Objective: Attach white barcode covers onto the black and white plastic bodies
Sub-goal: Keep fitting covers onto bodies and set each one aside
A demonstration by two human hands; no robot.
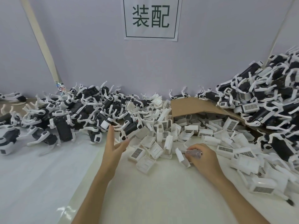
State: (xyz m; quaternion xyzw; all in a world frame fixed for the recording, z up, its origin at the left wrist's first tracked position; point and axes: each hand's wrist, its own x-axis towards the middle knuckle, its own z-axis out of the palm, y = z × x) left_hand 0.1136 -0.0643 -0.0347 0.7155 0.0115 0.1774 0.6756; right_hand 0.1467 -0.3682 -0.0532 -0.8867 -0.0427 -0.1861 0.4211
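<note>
A heap of black and white plastic bodies (64, 117) with white legs lies at the left and back of the table. Another heap (265, 101) rises at the right. Loose white barcode covers (163, 139) spill over the middle from a tipped cardboard box (191, 105). My left hand (113, 146) hovers with straight, spread fingers just in front of one black body (131, 128), holding nothing. My right hand (203, 157) has its fingers curled round one white cover (182, 156) at the near edge of the cover pile.
A white sheet covers the table (145, 191) near me. A wall with a printed paper sign (151, 18) stands behind the heaps. More covers (262, 186) lie at the near right. A beige strip (40, 41) slants down the wall at the left.
</note>
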